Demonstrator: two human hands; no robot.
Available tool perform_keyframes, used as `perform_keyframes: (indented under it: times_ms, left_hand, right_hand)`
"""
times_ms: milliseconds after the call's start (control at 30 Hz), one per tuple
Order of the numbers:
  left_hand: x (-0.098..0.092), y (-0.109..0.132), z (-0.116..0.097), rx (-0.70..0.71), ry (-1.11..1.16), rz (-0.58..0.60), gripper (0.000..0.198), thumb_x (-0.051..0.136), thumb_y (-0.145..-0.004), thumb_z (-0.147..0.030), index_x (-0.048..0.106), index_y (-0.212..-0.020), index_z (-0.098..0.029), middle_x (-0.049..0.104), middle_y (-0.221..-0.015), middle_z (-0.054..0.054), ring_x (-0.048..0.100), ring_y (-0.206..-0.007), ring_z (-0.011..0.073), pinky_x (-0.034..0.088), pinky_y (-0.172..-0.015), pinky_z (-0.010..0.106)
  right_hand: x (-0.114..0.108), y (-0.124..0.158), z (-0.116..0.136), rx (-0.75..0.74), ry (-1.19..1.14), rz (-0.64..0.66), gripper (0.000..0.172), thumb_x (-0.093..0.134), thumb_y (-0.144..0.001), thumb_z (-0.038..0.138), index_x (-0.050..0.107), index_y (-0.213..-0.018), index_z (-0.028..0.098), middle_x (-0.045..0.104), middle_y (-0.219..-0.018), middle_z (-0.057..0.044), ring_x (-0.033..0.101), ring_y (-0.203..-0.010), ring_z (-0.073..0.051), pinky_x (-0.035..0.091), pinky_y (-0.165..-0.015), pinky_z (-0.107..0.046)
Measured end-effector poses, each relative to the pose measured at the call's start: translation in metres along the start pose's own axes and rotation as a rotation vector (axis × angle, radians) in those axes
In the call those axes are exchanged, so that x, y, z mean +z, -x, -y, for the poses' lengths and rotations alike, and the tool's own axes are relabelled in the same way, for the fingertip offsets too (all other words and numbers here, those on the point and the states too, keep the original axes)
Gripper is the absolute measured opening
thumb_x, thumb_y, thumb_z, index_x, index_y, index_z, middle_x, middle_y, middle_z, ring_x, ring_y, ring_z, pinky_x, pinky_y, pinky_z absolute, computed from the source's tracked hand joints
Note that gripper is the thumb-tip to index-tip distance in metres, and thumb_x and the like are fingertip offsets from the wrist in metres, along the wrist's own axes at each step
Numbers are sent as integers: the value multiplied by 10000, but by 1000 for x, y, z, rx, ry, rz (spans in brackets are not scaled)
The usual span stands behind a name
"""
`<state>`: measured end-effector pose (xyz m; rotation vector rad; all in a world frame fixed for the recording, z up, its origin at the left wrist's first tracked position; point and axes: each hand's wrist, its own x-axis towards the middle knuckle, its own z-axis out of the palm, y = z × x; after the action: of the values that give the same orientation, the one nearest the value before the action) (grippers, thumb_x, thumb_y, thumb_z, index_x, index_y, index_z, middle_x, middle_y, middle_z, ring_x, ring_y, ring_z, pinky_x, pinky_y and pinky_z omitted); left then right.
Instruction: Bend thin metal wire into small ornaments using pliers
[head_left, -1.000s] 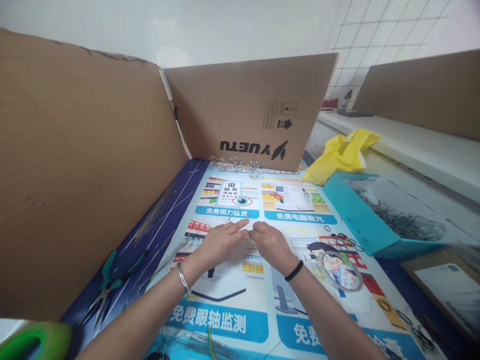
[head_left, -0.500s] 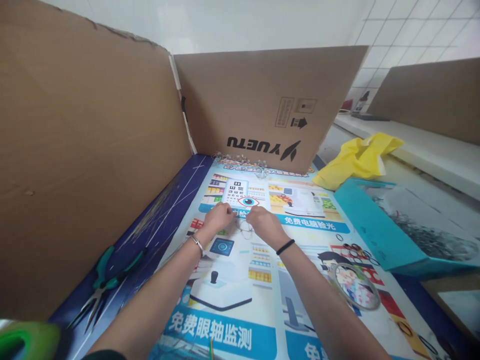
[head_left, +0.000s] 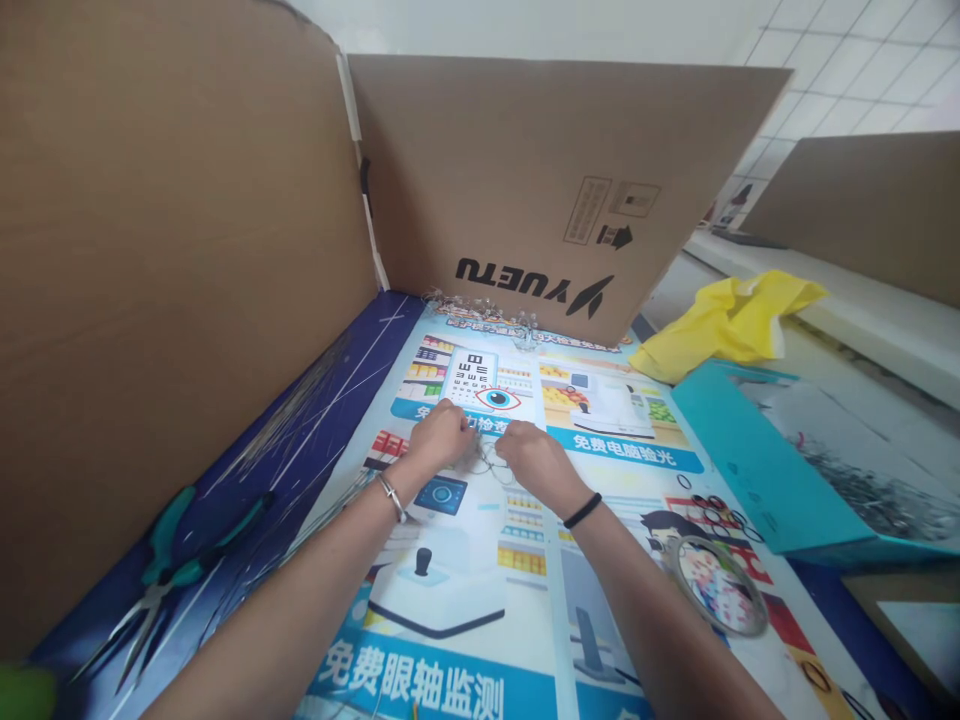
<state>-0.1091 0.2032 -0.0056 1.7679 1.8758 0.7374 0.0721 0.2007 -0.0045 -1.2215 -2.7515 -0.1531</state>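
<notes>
Over the middle of the printed poster (head_left: 517, 520), my left hand (head_left: 442, 438) is closed, fingertips pinched, with a bracelet at the wrist. A short way to its right my right hand (head_left: 538, 462) is closed in the same manner, a black band on its wrist. Between the two sets of fingertips runs a thin, looped wire (head_left: 491, 462); its ends are hidden in my fingers. Pliers (head_left: 161, 585) with teal handles lie left of my left forearm, jaws toward me. Long thin wires (head_left: 289, 405) are strewn on the dark blue surface beside the poster.
Cardboard walls (head_left: 525, 170) stand left and behind. To the right are a teal box (head_left: 757, 470) of silvery wire pieces, a yellow cloth (head_left: 727, 320), several dark rings (head_left: 712, 510) and a round clear dish (head_left: 718, 585). Small wire pieces (head_left: 517, 325) lie at the back.
The view has tilted and shifted slightly, so the pliers sit further left in it. My hands remain pinched on the wire, a little lower in view and with the wrists slightly turned.
</notes>
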Motion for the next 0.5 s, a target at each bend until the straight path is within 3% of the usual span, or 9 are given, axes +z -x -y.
perform_keyframes:
  times_ms: [167, 333, 500]
  left_hand:
    - [-1, -1, -1, -27, 274, 64, 145, 559, -728, -203, 459, -625, -184, 610, -768, 47, 595, -837, 207, 433, -701, 290]
    - [-3, 6, -3, -76, 661, 218, 112, 411, -859, -278, 387, -780, -203, 648, -900, 67, 661, -784, 176, 505, -643, 294]
    - [-6, 10, 3, -96, 913, 353, 170, 463, -862, -334, 380, -807, -197, 668, -941, 97, 678, -814, 188, 524, -722, 348]
  right_hand:
    - [0, 6, -1, -23, -15, -47, 219, 482, -830, 64, 590, -674, 172, 553, -763, -46, 510, -804, -157, 350, -641, -238]
    - [1, 13, -1, -46, -37, -108, 235, 462, -866, 82, 610, -710, 176, 578, -819, -50, 512, -832, -147, 379, -718, -232]
    - [7, 16, 1, -68, -40, -164, 226, 471, -871, 95, 623, -724, 174, 586, -825, -53, 508, -829, -149, 382, -711, -237]
